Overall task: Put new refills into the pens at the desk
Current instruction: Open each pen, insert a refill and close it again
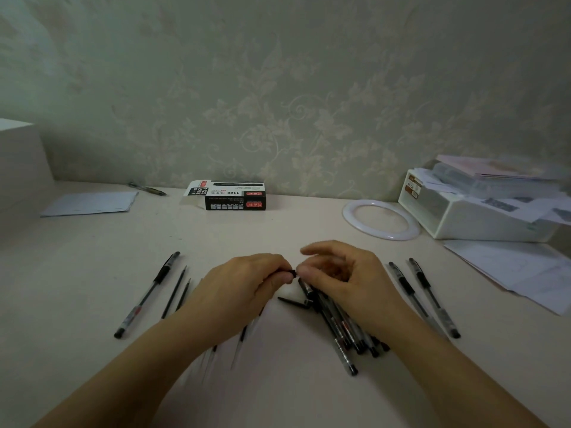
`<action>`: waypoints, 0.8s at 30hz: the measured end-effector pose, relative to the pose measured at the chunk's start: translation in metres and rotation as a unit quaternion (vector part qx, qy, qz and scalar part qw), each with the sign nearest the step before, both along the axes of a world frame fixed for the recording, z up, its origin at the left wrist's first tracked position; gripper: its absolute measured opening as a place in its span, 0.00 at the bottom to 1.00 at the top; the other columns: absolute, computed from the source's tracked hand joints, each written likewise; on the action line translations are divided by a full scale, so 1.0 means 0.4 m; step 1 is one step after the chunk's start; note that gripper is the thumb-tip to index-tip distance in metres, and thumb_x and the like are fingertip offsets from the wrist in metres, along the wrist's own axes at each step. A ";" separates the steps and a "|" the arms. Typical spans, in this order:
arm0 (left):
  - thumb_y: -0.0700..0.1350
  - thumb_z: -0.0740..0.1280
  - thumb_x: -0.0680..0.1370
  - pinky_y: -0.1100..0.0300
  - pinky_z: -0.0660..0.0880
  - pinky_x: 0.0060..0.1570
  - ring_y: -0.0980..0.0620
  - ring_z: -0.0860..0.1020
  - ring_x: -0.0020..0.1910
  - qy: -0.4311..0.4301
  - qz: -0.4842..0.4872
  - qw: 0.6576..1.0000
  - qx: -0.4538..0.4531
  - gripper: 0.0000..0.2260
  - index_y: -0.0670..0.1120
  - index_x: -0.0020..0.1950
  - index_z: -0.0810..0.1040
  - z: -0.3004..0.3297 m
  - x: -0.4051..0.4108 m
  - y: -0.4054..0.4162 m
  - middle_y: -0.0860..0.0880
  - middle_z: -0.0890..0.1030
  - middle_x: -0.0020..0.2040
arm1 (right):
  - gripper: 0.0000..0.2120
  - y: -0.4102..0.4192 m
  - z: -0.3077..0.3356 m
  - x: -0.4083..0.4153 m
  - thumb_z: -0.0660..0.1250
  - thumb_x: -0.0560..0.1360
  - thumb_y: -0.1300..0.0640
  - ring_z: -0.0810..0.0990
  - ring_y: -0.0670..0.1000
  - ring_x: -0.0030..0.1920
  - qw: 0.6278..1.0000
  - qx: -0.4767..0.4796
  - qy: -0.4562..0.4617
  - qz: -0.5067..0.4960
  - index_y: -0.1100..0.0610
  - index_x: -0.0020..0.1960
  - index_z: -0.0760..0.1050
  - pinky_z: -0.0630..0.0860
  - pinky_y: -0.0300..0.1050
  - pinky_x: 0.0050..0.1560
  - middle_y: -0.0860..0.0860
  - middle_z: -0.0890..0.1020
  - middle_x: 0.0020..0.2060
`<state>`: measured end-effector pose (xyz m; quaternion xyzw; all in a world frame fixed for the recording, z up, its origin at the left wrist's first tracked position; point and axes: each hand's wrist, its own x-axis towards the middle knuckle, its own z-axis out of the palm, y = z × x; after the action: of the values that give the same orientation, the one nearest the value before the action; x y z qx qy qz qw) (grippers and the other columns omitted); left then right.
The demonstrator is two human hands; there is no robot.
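Left hand [247,282] and right hand [340,273] meet mid-desk [278,230], both pinching one small black pen part [292,273]. Pile of pens [343,329] lies under right wrist. Loose refills [174,291] toward left edge; refill box [230,196] at back edge.

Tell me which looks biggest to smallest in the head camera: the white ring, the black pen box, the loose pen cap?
1. White ring, though it is close to the box.
2. Black pen box.
3. Loose pen cap, clearly smallest, even though it lies nearer the camera.
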<state>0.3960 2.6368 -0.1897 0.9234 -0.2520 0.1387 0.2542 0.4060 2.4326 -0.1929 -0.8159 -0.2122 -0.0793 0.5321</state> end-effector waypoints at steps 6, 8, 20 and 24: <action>0.56 0.55 0.80 0.55 0.75 0.43 0.59 0.75 0.42 -0.009 0.009 1.000 -0.001 0.12 0.55 0.54 0.76 -0.005 0.003 -0.003 0.59 0.78 0.44 | 0.04 0.002 -0.005 0.002 0.71 0.76 0.52 0.82 0.43 0.39 1.000 -0.012 -0.003 0.011 0.48 0.44 0.83 0.76 0.32 0.42 0.45 0.85 0.38; 0.56 0.55 0.80 0.56 0.75 0.42 0.59 0.74 0.41 -0.010 0.014 1.000 -0.004 0.12 0.55 0.53 0.76 -0.006 0.004 -0.002 0.60 0.77 0.42 | 0.06 0.001 -0.003 0.004 0.73 0.75 0.55 0.79 0.45 0.37 1.000 -0.012 -0.009 0.013 0.45 0.47 0.82 0.74 0.32 0.41 0.42 0.84 0.42; 0.55 0.56 0.80 0.58 0.74 0.41 0.59 0.75 0.41 -0.013 0.017 1.000 -0.017 0.11 0.55 0.53 0.76 -0.006 0.004 -0.004 0.60 0.77 0.42 | 0.07 0.005 -0.012 0.006 0.73 0.73 0.48 0.78 0.43 0.39 1.000 -0.012 0.008 0.000 0.40 0.51 0.80 0.76 0.34 0.43 0.40 0.83 0.46; 0.56 0.55 0.80 0.55 0.76 0.42 0.59 0.76 0.41 -0.008 0.009 1.000 -0.019 0.11 0.55 0.54 0.76 -0.004 0.000 -0.007 0.60 0.78 0.43 | 0.11 0.008 -0.008 0.001 0.69 0.72 0.39 0.82 0.44 0.43 1.000 -0.001 0.024 -0.010 0.44 0.48 0.81 0.77 0.36 0.45 0.42 0.84 0.43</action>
<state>0.3958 2.6342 -0.1912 0.9196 -0.2425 0.1531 0.2686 0.4065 2.4358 -0.1961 -0.8198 -0.1914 -0.0643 0.5358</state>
